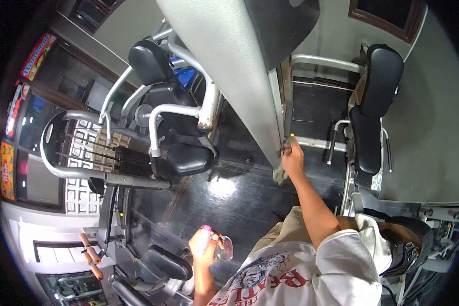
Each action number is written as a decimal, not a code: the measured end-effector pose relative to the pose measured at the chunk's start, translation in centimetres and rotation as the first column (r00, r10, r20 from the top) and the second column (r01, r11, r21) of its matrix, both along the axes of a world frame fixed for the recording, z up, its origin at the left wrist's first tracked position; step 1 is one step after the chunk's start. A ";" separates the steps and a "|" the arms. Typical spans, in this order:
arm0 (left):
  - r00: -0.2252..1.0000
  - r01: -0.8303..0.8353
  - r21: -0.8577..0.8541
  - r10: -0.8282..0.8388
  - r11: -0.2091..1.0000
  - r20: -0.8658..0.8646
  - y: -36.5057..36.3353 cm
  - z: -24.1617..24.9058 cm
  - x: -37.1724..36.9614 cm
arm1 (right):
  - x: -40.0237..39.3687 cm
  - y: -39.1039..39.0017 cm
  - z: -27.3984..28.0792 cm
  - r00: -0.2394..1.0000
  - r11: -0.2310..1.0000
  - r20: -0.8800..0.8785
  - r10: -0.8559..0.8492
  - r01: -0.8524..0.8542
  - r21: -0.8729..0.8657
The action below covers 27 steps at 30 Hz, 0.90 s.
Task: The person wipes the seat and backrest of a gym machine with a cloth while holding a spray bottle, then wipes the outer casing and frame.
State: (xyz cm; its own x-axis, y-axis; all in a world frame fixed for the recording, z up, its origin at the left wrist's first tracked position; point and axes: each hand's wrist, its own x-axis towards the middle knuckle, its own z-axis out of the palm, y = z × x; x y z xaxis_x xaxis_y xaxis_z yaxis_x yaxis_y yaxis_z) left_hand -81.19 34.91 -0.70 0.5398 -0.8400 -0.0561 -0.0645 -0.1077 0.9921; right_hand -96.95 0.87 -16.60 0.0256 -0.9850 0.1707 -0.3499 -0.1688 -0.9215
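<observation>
"What does the head view give me?"

"My left hand [200,251] has its fingers clamped on a bottle [228,249]; my right hand [293,160] has its fingers closed on a cloth [279,176] by the grey frame [234,66]."

"Which step?"

"Wiping, I judge; moving along calls for steady contact."

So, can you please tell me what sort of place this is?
Most likely a gym: there is a black padded backrest with its seat, a bent metal machine arm, and what looks like a weight stack.

The right hand [292,156] reaches out, the left hand [203,246] well apart from it, their fingers [215,237] curled.
</observation>
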 end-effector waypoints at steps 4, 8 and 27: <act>0.998 -0.059 -0.034 0.058 0.998 -0.039 0.6 0.0 -0.1 | 0.5 0.1 2.8 1.000 0.996 -0.016 -0.012 0.011 -0.087; 0.998 -0.041 -0.030 0.040 0.999 -0.047 0.6 0.2 -0.3 | 0.4 0.2 11.5 0.998 0.995 0.021 0.057 -0.055 -0.087; 0.999 -0.050 -0.005 0.050 0.999 -0.021 0.9 0.3 -0.4 | 0.7 0.5 5.4 0.999 0.955 -0.029 0.017 -0.025 -0.294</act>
State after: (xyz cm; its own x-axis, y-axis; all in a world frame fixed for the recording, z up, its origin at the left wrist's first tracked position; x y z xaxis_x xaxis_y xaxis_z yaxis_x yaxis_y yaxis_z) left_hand -81.63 35.77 -0.41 0.5800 -0.8122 -0.0633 -0.0383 -0.1048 0.9938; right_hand -96.20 1.41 -11.17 0.0543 -0.8905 0.4518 -0.3662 -0.4387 -0.8206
